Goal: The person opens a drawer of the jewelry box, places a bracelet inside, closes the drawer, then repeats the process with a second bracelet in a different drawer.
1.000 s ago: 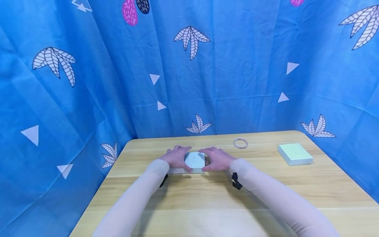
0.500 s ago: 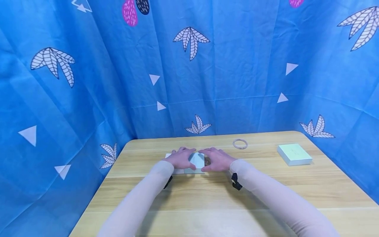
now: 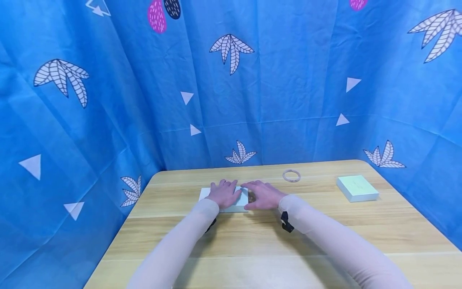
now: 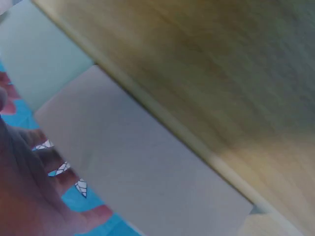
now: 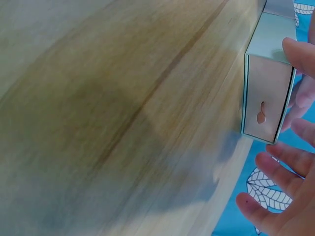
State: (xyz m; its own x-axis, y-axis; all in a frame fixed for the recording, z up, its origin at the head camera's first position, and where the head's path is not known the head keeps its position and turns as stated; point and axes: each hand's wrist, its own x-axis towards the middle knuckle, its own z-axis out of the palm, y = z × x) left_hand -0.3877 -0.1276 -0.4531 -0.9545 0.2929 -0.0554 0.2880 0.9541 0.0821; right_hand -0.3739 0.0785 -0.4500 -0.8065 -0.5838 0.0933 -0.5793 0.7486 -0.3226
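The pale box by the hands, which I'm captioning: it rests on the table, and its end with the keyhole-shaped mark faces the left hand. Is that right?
Only the hand is wrong: the right wrist view shows the end with the keyhole-shaped mark facing the right hand, not the left hand. The pale box does rest on the table.

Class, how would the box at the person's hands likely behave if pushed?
The box is probably stiff: its edges look straight. It seems unlikely to roll, lying flat on the table. Its end panel might slide, as a dark gap borders it.
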